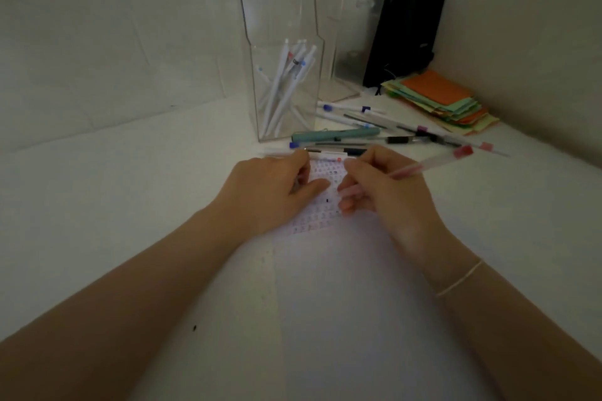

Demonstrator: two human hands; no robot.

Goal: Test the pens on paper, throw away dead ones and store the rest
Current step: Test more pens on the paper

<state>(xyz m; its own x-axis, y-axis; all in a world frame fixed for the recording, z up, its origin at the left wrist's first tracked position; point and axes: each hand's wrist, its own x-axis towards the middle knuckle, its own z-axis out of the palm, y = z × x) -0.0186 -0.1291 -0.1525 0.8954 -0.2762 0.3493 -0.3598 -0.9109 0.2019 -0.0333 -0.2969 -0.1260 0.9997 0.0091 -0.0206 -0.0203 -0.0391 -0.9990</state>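
My right hand (374,182) grips a clear pen with a red end (433,163), its tip hidden behind my fingers over a small sheet of paper (325,202) covered in rows of small marks. My left hand (277,189) rests on the paper's left side, fingers curled at its top edge. Several loose pens (374,137) lie in a heap just beyond the paper. A tall clear plastic container (286,75) stands behind them with several white pens (286,85) inside.
A stack of coloured paper slips (446,101) lies at the back right near the wall. Two black upright objects (404,29) lean in the corner beside a second clear stand (345,42). The white tabletop (130,205) stretches to the left and toward me.
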